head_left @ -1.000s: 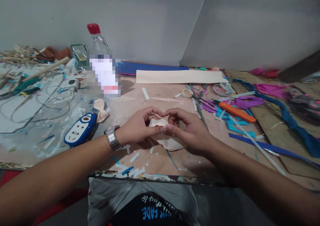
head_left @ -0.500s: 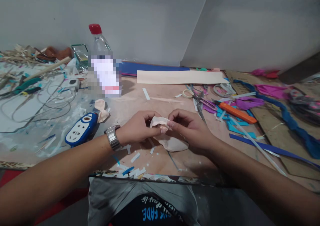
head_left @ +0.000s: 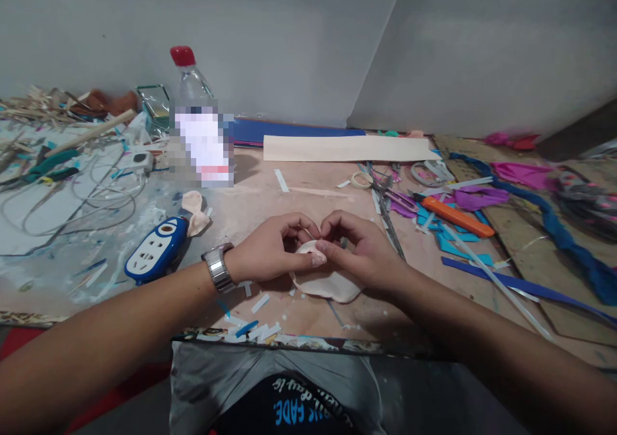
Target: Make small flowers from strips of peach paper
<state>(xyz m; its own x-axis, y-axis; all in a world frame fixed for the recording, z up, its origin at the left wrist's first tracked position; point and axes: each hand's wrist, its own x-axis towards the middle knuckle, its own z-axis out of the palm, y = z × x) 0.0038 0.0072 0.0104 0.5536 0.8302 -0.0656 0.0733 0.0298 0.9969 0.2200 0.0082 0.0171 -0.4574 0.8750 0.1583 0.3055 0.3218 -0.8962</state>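
A soft cream-coloured piece (head_left: 330,285), fabric or crepe paper, is pinched between both hands just above the table. My left hand (head_left: 267,245), with a metal watch on the wrist, is closed with its thumb on the near side of the piece. Opposite it, my right hand (head_left: 364,248) grips the gathered upper edge between thumb and fingers. The thumbs almost meet over the folds, and the curled fingers hide the back. A small twisted piece of the same cream colour (head_left: 195,211) lies beside the blue power strip (head_left: 157,248) to the left.
Behind the hands lies a long cream sheet (head_left: 347,148). A red-capped bottle (head_left: 183,57) stands behind a pixelated patch. To the right are scissors (head_left: 383,194), an orange utility knife (head_left: 457,216) and blue strips. Cables, pliers (head_left: 53,165) and wood scraps clutter the left.
The upper fold of the cream piece has been pressed down and gathered tighter between the fingers. Its lower edge hangs slightly lower, and the hands have drawn closer together.
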